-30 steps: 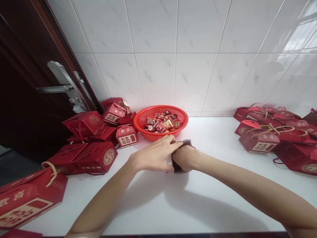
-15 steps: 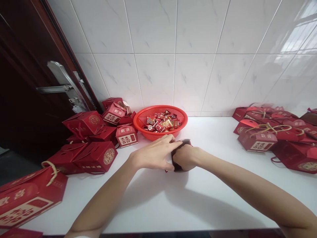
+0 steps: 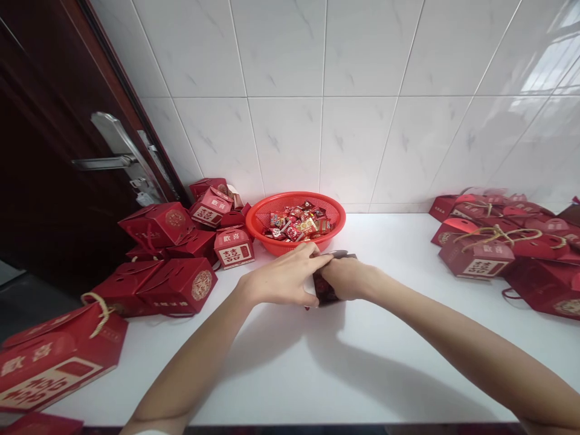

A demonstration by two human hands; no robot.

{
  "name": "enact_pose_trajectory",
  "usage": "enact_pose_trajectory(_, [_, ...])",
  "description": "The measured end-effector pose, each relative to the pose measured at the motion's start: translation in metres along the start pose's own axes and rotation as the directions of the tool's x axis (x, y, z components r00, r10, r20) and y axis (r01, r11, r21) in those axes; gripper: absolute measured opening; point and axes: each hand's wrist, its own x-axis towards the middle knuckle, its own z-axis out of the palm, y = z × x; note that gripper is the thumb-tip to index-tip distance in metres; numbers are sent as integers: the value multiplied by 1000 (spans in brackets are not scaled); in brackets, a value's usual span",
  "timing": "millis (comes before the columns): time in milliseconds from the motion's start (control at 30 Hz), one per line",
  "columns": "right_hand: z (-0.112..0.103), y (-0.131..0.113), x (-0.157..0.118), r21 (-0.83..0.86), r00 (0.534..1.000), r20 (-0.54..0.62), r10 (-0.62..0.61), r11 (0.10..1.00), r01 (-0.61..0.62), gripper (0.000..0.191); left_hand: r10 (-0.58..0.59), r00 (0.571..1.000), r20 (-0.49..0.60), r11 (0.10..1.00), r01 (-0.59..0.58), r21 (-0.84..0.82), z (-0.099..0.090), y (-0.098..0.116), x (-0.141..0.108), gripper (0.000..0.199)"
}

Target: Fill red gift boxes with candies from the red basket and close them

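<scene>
In the middle of the white table (image 3: 281, 380) stands a small box (image 3: 333, 300) with its top open and a dark red inside. My left hand (image 3: 285, 275) holds the box by its left side, thumb at the near edge and fingers at the far one. My right hand (image 3: 351, 277) reaches into the opening from the right; its fingertips are hidden, so whatever they touch is unseen. Just behind the hands, a red plastic basket (image 3: 258, 238) contains wrapped candies (image 3: 301, 223).
Red gift boxes (image 3: 176, 287) are piled on the left, one large box (image 3: 63, 356) nearest me. More red boxes (image 3: 475, 254), some tied with twine (image 3: 498, 234), lie at the right. Behind are a tiled wall (image 3: 285, 145) and a dark door (image 3: 45, 121) with a metal handle (image 3: 104, 162).
My right hand has shifted slightly up and back within the opening, so more of the box's inside shows. My left hand keeps its hold. The view has shifted slightly.
</scene>
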Motion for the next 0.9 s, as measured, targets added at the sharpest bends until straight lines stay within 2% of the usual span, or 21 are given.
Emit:
enact_pose_trajectory(100, [-12,11,-8,43,992,126,-21,999,15,38,-7,1000,12,1000,8,-16,-1,0,0,73])
enact_pose_trajectory(200, [-18,12,-11,36,947,290,-138,990,133,34,5,1000,25,1000,-5,-20,-2,1,0,78])
enact_pose_trajectory(267, [-17,9,-8,41,927,332,-172,985,168,31,10,1000,29,1000,-10,-15,-1,1,0,80])
enact_pose_trajectory(533, [2,2,12,-4,959,260,-111,993,116,28,-19,999,31,1000,20,-15,0,-2,1,84])
enact_pose_trajectory(733, [1,9,9,43,956,225,-191,982,186,25,-32,998,54,999,33,-35,-3,-2,0,81])
enact_pose_trajectory(900, [-2,14,1,75,985,121,-119,991,111,25,-41,998,53,999,43,-31,-5,-3,-1,73])
